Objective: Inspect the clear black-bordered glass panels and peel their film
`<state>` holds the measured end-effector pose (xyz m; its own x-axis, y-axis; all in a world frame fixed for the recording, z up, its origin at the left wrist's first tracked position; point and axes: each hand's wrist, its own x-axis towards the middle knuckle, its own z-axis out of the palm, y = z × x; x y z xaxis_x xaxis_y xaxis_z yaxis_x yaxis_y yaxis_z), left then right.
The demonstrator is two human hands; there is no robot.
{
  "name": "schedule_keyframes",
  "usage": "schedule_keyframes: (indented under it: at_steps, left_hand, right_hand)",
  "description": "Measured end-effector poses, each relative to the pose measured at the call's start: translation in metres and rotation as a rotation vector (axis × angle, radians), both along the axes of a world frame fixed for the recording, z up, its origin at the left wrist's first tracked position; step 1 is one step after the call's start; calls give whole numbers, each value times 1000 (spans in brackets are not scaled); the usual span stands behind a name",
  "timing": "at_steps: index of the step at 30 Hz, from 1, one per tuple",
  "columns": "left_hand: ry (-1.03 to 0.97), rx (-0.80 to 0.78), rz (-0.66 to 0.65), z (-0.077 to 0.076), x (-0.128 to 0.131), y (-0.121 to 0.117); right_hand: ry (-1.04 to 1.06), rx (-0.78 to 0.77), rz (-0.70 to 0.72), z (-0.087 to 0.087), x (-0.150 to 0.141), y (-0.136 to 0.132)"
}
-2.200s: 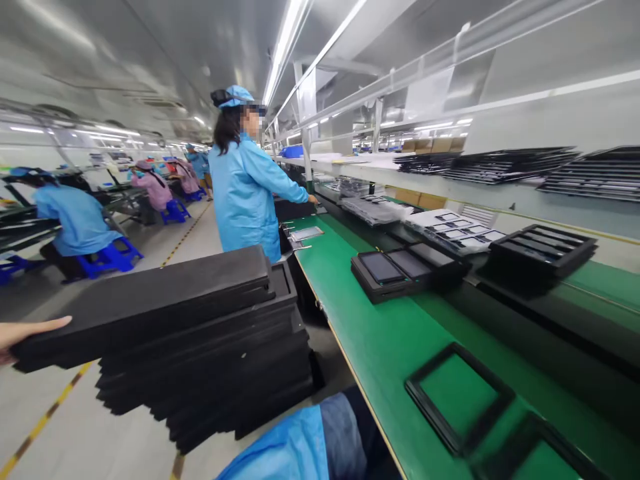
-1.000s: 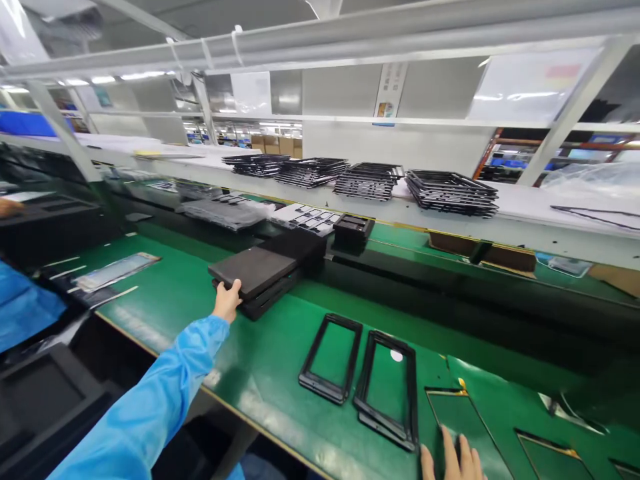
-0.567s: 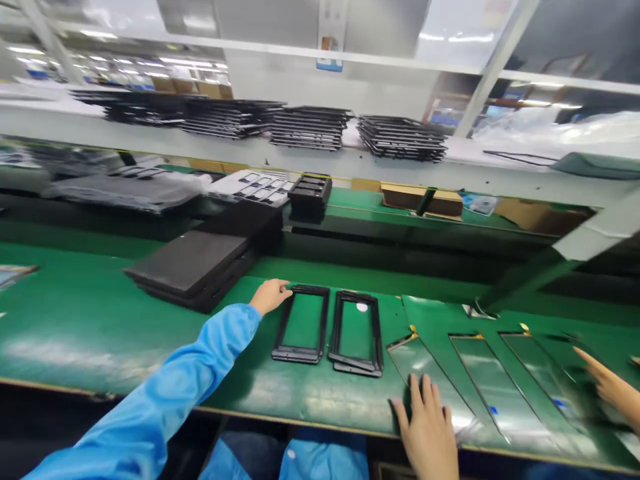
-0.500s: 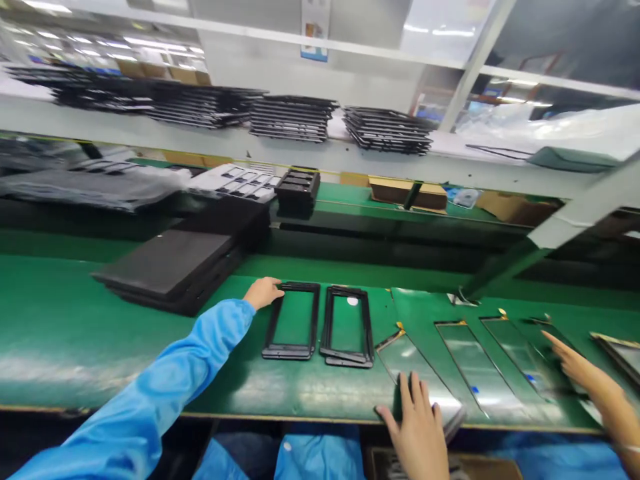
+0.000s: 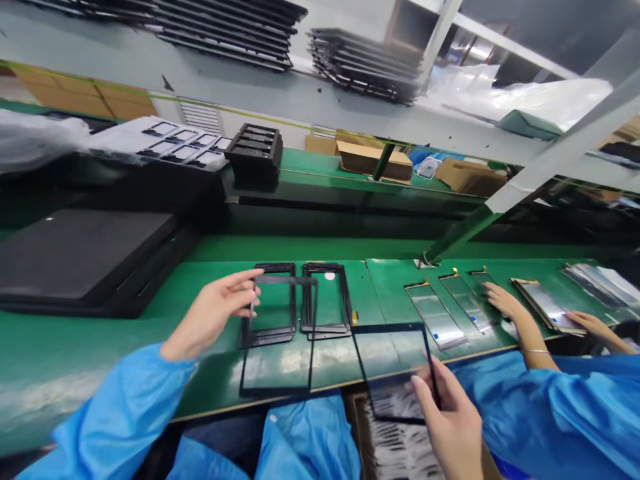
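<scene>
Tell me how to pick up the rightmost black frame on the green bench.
Pinch the long right rail of the black frame from above. It lies flat with an open middle, and that rail sits clear of the glass panel in the left hand.

"What kind of place are you seeing through this camera?"

"A factory assembly line, going by my screen."

"What tells you that?"

"A long green assembly line (image 5: 320, 248), clear glass panels (image 5: 435, 315) set out in a row, stacks of black frames (image 5: 365, 67) on the shelf beyond, cardboard boxes (image 5: 373, 162) behind, and a co-worker's blue smock (image 5: 565, 407) right beside me."
</scene>
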<state>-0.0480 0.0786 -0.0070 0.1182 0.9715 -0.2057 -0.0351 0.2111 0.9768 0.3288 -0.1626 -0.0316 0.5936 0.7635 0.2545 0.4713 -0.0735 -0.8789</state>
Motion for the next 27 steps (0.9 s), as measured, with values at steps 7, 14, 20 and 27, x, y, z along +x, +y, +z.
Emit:
schedule_keyframes:
  at_steps: [7, 14, 20, 27]
  left_hand:
    - [-52, 205, -225, 13, 46, -58]
    - [-36, 298, -159, 13, 49, -71]
    - [-33, 361, -170, 17, 55, -78]
    - [-193, 231, -212, 16, 63, -82]
  right_hand:
    - [597, 3, 167, 13, -77, 39]
    - [682, -22, 188, 8, -89, 43]
    - [711, -21, 194, 8, -93, 44]
    - [672, 14, 144, 5, -102, 39]
